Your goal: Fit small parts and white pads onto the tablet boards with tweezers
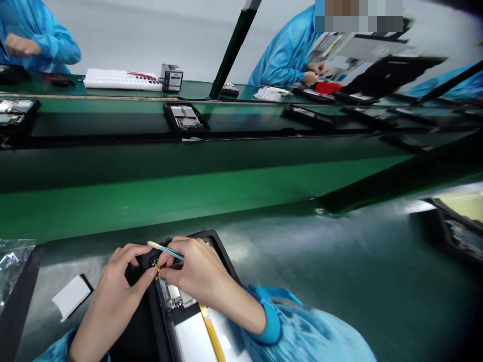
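Observation:
An open black tablet housing (222,254) lies at the near edge of the dark bench, its circuit board, silver battery and a yellow flex strip (212,334) showing. My right hand (199,276) is closed on a thin blue stick with a pale tip (160,247), and its fingertips pinch at the board near the housing's top corner. My left hand (116,286) rests on the housing's left side, fingers bent, the thumb and forefinger pressing beside the same spot.
A small white card (71,296) and a clear plastic bag (13,264) lie at the left. A green conveyor (188,193) carries more open tablets (185,118). Two other people in blue coats work at the far side. A black tray (458,231) sits at right.

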The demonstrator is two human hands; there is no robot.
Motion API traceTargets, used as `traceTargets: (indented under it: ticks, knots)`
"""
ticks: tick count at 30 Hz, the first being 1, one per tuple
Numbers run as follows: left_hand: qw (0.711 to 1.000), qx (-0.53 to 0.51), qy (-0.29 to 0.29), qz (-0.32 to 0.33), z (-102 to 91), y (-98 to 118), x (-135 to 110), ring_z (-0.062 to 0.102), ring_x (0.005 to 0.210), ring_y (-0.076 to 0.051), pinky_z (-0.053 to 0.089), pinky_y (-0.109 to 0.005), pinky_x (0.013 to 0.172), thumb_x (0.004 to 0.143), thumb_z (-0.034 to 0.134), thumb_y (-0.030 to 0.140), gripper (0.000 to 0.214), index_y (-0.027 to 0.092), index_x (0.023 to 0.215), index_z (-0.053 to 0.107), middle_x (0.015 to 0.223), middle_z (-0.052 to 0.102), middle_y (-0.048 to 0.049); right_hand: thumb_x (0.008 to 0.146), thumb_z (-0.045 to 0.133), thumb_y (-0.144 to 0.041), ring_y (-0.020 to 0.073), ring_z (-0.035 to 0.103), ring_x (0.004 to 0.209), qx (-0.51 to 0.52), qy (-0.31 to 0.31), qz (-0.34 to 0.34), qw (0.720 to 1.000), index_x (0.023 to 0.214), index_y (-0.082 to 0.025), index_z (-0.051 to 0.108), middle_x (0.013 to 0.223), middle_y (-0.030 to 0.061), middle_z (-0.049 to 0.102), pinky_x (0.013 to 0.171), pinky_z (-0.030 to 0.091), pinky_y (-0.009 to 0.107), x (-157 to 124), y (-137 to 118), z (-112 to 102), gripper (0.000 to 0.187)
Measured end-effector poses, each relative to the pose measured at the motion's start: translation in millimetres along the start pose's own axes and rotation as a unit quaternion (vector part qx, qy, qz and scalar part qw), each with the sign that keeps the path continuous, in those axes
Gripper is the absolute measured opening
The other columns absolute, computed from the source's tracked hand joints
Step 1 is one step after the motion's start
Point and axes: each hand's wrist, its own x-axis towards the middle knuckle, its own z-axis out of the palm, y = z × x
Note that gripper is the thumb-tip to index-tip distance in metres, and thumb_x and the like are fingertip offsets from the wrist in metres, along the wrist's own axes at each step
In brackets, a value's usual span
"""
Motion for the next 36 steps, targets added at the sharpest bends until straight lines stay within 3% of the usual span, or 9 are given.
traceTargets:
  ticks: [6,11,16,23,32,36]
  knots:
    - [1.000,0.013,-0.006,0.007,-0.9,2.4,-1.9,0.047,0.075,-0.017,0.034,-0.029,0.061,0.076,0.057,0.036,0.021,0.029,0.095,0.063,0.091,0.062,0.0012,0.063,0.066,-0.011,0.0121,0.058,0.058,0.025,0.004,0.004,1.000,0.071,-0.022,0.067,0.064,-0.0057,0.067,0.053,0.031,0.023,1.4,1.8,-3.0,0.014]
    - [1.000,0.017,0.004,0.012,-1.5,4.6,1.0,0.047,0.074,-0.018,0.037,-0.032,0.069,0.074,0.055,0.036,0.023,0.029,0.094,0.064,0.083,0.059,0.0017,0.064,0.067,-0.013,0.0104,0.057,0.057,0.104,-0.017,0.005,0.994,0.074,-0.021,0.065,0.063,-0.0069,0.066,0.053,0.034,0.022,4.8,7.0,-5.2,0.013]
    - [0.999,0.042,0.005,-0.004,-2.0,7.3,2.7,0.047,0.077,-0.020,0.036,-0.037,0.076,0.071,0.055,0.037,0.025,0.030,0.093,0.065,0.077,0.056,0.0023,0.061,0.067,-0.013,0.0111,0.058,0.057,0.059,0.010,0.020,0.998,0.072,-0.022,0.063,0.063,-0.0079,0.067,0.055,0.033,0.022,6.1,5.3,-1.3,0.015]
    - [0.998,0.062,0.013,-0.006,-1.5,7.7,0.8,0.045,0.075,-0.021,0.033,-0.037,0.075,0.071,0.054,0.038,0.024,0.031,0.092,0.065,0.072,0.053,0.0029,0.062,0.064,-0.010,0.0107,0.058,0.058,0.028,-0.010,0.011,0.999,0.066,-0.022,0.061,0.062,-0.0076,0.065,0.052,0.030,0.022,5.5,-0.1,-4.5,0.013]
    - [0.999,0.043,0.015,-0.022,-1.6,7.9,2.1,0.045,0.075,-0.021,0.032,-0.038,0.076,0.067,0.056,0.044,0.029,0.031,0.091,0.067,0.076,0.056,0.0021,0.061,0.070,-0.015,0.0086,0.052,0.051,0.088,0.003,0.014,0.996,0.064,-0.019,0.061,0.055,-0.0081,0.060,0.051,0.033,0.021,13.6,8.8,-2.5,0.011]
    - [0.999,0.044,0.018,-0.026,-1.7,8.2,1.9,0.045,0.074,-0.021,0.031,-0.037,0.075,0.066,0.056,0.044,0.028,0.032,0.089,0.067,0.070,0.052,0.0025,0.063,0.070,-0.013,0.0077,0.050,0.049,0.055,-0.001,-0.034,0.998,0.066,-0.018,0.064,0.055,-0.0074,0.060,0.051,0.033,0.021,13.4,10.2,-3.3,0.009]
